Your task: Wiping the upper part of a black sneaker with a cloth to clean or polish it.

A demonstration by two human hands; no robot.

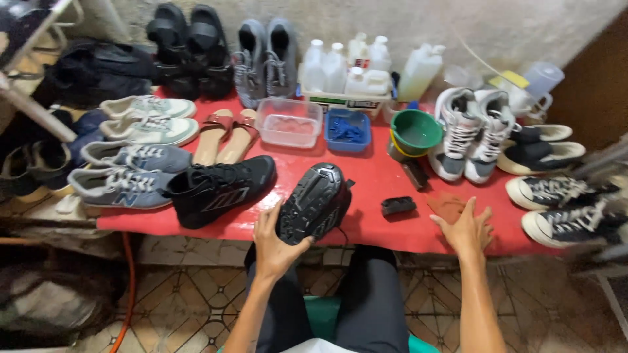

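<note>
Head cam view, the only one here: the left hand (275, 245) has a black rubber-soled sneaker (315, 202) tipped on its side at the front edge of the red-covered table (379, 180), sole facing the camera, fingers wrapped around the heel end. Its black mesh partner shoe (219, 189) lies just beside it to the left, touching or nearly so.

The right hand (466, 229) is open, fingers spread, holding nothing, and rests on or just over a rust-brown cloth (446, 204). A small dark block-shaped brush or sponge (398, 206) sits between the held shoe and that cloth, and a second dark brush (415, 174) lies near the green plastic bowl (416, 131).

If it were me, I'd keep the heel grip firm and brace the toe against the table so the shoe doesn't roll while it's worked on. Get the cloth bunched properly in the palm rather than pinched by the fingertips. Also watch the elbow, as the black-and-white canvas sneakers (562, 206) sit close on the right and the table is crowded.
</note>
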